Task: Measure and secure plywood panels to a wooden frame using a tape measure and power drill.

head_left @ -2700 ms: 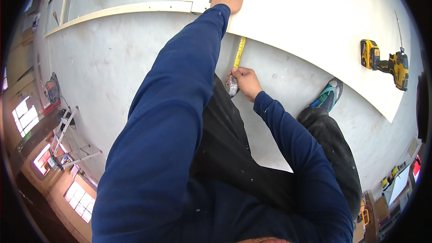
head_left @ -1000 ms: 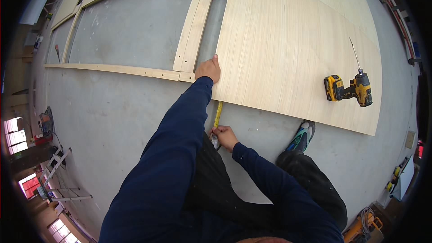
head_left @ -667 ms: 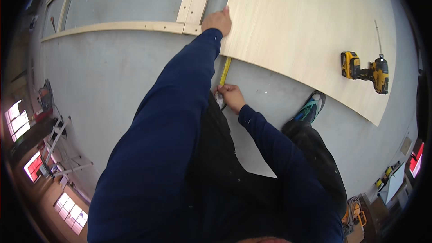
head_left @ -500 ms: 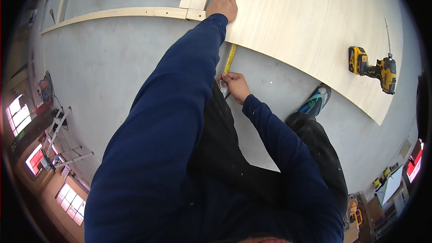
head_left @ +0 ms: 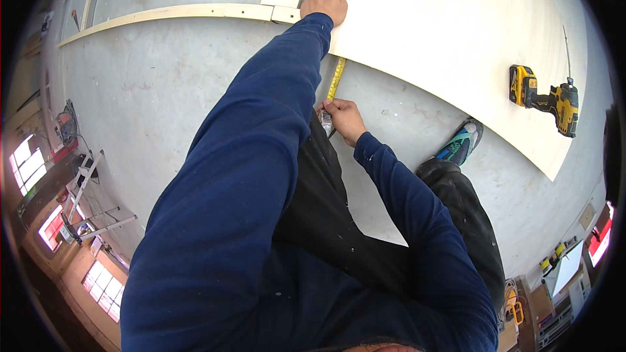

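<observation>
A pale plywood sheet [head_left: 430, 32] spreads across the upper right. At its left edge, my left hand [head_left: 324, 5] is closed with the thumb along the edge; its curled fingers are mostly hidden. A yellow tape measure blade [head_left: 336, 79] extends below the sheet's lower left corner, and its far end is out of sight there. Below that corner, my right hand [head_left: 345, 119] pinches the near part of the blade between thumb and fingers. Something pale and shiny shows beside these fingers, partly hidden by my dark trouser leg.
A wooden frame [head_left: 176, 12] with drilled holes lies left of the sheet on the grey floor [head_left: 143, 85]. On the sheet's right side rests a yellow-black cordless drill [head_left: 546, 99] with a long bit. My shoe [head_left: 461, 142] is near the sheet's edge. A stepladder [head_left: 88, 186] stands far left.
The whole view has shifted slightly, and the plywood looks brighter. Both hands keep their grips, with no clear movement against the sheet or tape.
</observation>
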`<state>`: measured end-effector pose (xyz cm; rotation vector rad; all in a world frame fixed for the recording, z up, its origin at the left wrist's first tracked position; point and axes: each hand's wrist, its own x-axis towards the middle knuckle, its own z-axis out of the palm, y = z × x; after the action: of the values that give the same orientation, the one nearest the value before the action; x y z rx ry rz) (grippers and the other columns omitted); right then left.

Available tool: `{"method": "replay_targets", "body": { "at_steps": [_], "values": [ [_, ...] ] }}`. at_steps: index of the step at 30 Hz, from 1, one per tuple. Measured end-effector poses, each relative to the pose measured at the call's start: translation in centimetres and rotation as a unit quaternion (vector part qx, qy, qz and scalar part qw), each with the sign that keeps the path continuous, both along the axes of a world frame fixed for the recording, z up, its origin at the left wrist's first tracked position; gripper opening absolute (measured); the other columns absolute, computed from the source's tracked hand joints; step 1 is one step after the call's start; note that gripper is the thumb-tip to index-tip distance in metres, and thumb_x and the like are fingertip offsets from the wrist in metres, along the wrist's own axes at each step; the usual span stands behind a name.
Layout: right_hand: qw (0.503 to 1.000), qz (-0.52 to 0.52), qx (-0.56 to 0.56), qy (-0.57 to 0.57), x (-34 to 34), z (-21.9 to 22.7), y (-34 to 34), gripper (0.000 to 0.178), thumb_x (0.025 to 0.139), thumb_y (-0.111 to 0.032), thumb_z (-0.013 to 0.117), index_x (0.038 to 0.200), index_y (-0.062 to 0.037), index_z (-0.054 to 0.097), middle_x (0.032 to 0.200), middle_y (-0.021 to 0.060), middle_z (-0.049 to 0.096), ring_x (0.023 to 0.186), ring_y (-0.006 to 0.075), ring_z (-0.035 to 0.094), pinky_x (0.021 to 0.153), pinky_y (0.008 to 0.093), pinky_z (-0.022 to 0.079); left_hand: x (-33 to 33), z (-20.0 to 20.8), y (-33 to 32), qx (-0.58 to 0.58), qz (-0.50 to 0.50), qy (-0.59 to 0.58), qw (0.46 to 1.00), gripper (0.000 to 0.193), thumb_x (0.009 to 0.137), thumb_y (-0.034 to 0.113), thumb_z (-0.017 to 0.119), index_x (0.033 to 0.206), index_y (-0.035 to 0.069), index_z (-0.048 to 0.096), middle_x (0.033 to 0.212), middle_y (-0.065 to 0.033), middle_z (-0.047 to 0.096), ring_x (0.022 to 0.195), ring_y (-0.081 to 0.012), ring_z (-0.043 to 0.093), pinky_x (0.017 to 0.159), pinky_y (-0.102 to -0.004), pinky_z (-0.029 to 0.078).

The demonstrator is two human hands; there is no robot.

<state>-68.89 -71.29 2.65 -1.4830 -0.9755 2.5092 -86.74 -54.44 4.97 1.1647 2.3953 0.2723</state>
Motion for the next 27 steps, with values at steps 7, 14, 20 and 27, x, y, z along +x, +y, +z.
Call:
{"method": "replay_targets", "body": {
  "at_steps": [7, 14, 20, 27],
  "values": [
    [1.0, -0.02, 0.01, -0.004, 0.6, -0.1, -0.3, 0.026, 0.092, -0.019, 0.05, 0.082, 0.0023, 0.061, 0.067, 0.0054, 0.06, 0.06, 0.0132, 0.056, 0.06, 0.0272, 0.045, 0.2, 0.2, 0.2, 0.006, -0.01, -0.003, 1.0, 0.066, 0.095, 0.042, 0.016, 0.088, 0.0, 0.067, 0.092, -0.0247, 0.063, 0.091, -0.0402, 0.059, 0.085, -0.0465, 0.045],
    [0.98, 0.103, -0.13, 0.111, 7.1, 1.7, -0.3, 0.017, 0.085, -0.013, 0.053, 0.079, 0.0022, 0.058, 0.065, 0.0077, 0.058, 0.057, 0.0174, 0.058, 0.055, 0.0287, 0.047, -0.3, -0.2, 0.0, -0.011, -0.007, 0.0, 1.0, 0.064, 0.095, 0.04, 0.017, 0.086, 0.001, 0.067, 0.089, -0.0225, 0.064, 0.087, -0.0372, 0.061, 0.081, -0.0441, 0.048],
    [0.993, 0.042, 0.005, 0.111, 12.1, 5.3, 10.6, 0.022, 0.085, -0.019, 0.054, 0.085, 0.003, 0.058, 0.065, 0.0079, 0.057, 0.052, 0.0158, 0.056, 0.053, 0.0282, 0.05, -0.1, 0.3, 0.3, -0.022, -0.014, -0.025, 0.999, 0.065, 0.096, 0.041, 0.015, 0.09, 0.002, 0.066, 0.093, -0.0211, 0.064, 0.091, -0.0363, 0.06, 0.084, -0.0441, 0.047],
    [0.759, 0.089, 0.503, -0.404, 12.2, 9.3, 22.6, 0.042, 0.075, -0.03, 0.067, 0.102, -0.0004, 0.055, 0.072, 0.0148, 0.062, 0.07, 0.0276, 0.062, 0.066, 0.0347, 0.048, -2.0, 0.1, 1.1, -0.056, -0.074, -0.093, 0.991, 0.061, 0.096, 0.039, 0.013, 0.106, 0.0, 0.059, 0.111, -0.0225, 0.058, 0.106, -0.0359, 0.054, 0.093, -0.043, 0.041]
  ]
}}
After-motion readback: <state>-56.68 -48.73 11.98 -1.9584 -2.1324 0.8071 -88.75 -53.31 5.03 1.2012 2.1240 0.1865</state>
